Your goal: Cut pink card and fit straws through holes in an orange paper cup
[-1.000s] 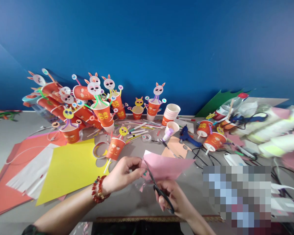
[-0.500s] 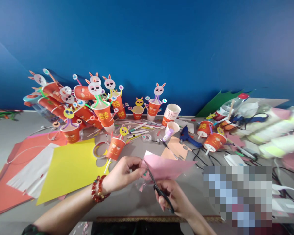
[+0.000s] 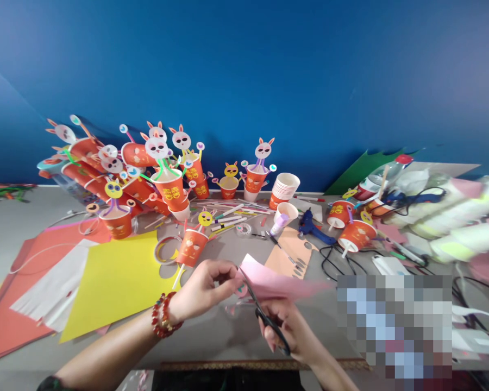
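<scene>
A sheet of pink paper (image 3: 264,279) hangs in the air above the near middle of the table, its right end blurred. My left hand (image 3: 214,285), with red bead bracelets on the wrist, pinches the sheet's left edge beside a small round piece with a teal mark (image 3: 242,290). Black-handled scissors (image 3: 273,328) are in my right hand (image 3: 283,326), fingers wrapped round the handles. Their blades point up and left and lie at the paper's left part, close to my left fingertips.
Yellow paper (image 3: 114,282) and red sheets (image 3: 8,304) lie at the left. Red cups with rabbit faces (image 3: 169,187) stand behind. Pens, a tape roll (image 3: 168,250), stacked cups (image 3: 284,187), a blue glue gun (image 3: 313,227) and cables spread across the back and right.
The pink paper's right end has swung slightly down and to the right, uncovering more of the peach sheet behind. Both hands keep nearly the same place and hold.
</scene>
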Tool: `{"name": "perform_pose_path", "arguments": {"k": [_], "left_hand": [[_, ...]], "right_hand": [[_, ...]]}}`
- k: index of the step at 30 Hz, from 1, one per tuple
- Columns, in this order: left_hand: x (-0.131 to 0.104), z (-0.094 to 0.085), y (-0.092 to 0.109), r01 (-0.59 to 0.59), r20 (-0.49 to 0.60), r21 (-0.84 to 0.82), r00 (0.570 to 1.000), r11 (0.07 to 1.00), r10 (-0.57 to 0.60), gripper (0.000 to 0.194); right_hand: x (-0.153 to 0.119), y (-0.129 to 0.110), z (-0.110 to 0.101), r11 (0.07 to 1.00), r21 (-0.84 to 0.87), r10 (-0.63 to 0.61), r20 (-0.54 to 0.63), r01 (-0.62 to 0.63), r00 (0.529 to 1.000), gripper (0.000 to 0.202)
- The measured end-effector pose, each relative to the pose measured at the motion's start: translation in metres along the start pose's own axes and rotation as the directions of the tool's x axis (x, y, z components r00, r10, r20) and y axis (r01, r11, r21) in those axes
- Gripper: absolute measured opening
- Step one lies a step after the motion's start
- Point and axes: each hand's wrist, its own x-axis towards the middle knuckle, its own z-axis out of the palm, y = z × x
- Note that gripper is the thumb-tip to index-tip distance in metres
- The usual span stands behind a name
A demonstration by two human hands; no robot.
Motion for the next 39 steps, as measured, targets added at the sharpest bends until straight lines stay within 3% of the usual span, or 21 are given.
{"name": "perform_pose_path", "arguments": {"k": [7, 12, 21, 31, 39], "left_hand": [[0.001, 0.000, 0.001, -0.017, -0.011, 0.006, 1.000, 1.000, 0.017, 0.033], [0.000, 0.001, 0.005, -0.097, -0.068, 0.003, 0.993, 0.995, 0.097, 0.029], [-0.006, 0.013, 0.000, -0.296, -0.218, 0.033, 0.930, 0.955, 0.296, 0.017], [-0.007, 0.016, -0.001, -0.219, -0.168, -0.007, 0.962, 0.976, 0.214, 0.020], [-0.006, 0.016, -0.001, -0.232, -0.157, 0.025, 0.960, 0.972, 0.233, 0.023]], "right_hand": [[-0.001, -0.006, 0.000, 0.999, -0.046, -0.012, -0.006, 0.011, 1.000, 0.063], [-0.003, -0.013, 0.002, 0.999, -0.012, -0.036, 0.000, 0.036, 0.999, 0.066], [-0.003, -0.009, 0.011, 0.990, 0.055, -0.129, -0.013, 0.130, 0.992, 0.063], [-0.004, -0.013, 0.007, 0.984, -0.031, -0.174, 0.037, 0.175, 0.984, 0.062], [0.000, -0.017, 0.003, 0.966, -0.104, -0.229, 0.067, 0.235, 0.971, 0.068]]}}
